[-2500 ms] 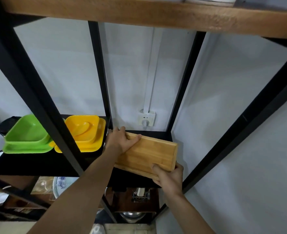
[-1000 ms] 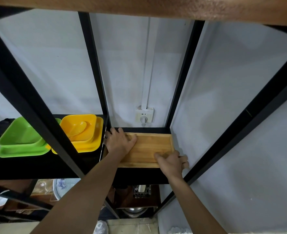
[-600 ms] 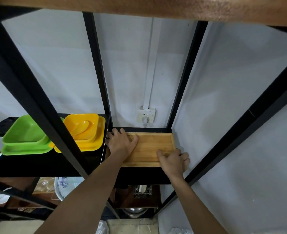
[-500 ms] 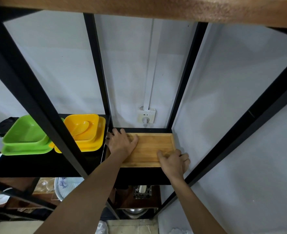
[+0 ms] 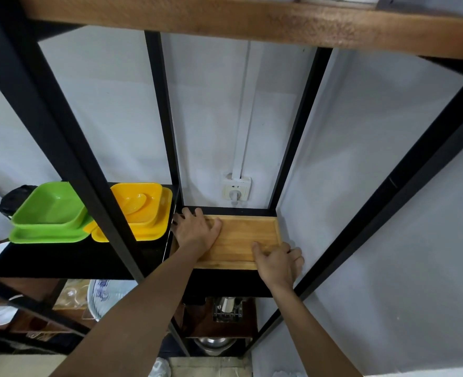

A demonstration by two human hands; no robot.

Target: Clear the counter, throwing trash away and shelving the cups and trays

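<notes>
Seating: wooden tray point(image 5: 241, 238) flat on black shelf point(image 5: 224, 280), long axis 9–3 o'clock.
Left hand point(image 5: 195, 232): palm flat on tray's 9 o'clock end.
Right hand point(image 5: 278, 261): loosely curled over 4 o'clock corner, nearer the front edge.

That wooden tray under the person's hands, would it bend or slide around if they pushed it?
The wooden tray looks like rigid bamboo board, so it probably would not flex. It lies flat on the smooth black shelf, so a push would likely slide it, not tip it. The left hand and right hand rest flat on it, suggesting modest weight.
</notes>
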